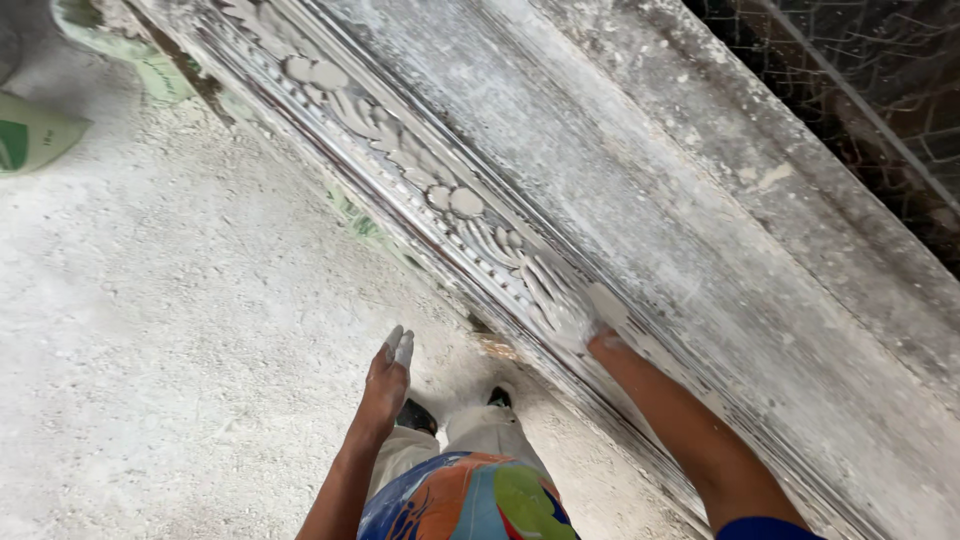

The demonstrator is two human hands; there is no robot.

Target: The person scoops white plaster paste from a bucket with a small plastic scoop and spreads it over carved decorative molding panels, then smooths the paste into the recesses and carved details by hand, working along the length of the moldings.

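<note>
The right hand [567, 305] is white with wet plaster and lies flat, fingers spread wide, pressed on the long carved mould [440, 195]. It grips nothing; the palm and fingers just touch the leaf and oval shapes. The mould runs on past the fingertips toward the far corner and back behind the wrist beside the arm. The left hand [388, 380] hangs loose and open in the air, well apart from the mould, holding nothing, with white on its fingertips. Under this hand is a dusty grey floor [170, 330]. Beyond the right hand lies a wide grey bench top [680, 190], then dark wire mesh [880, 90]. Green and white bags [30, 130] sit far off past the left hand
</note>
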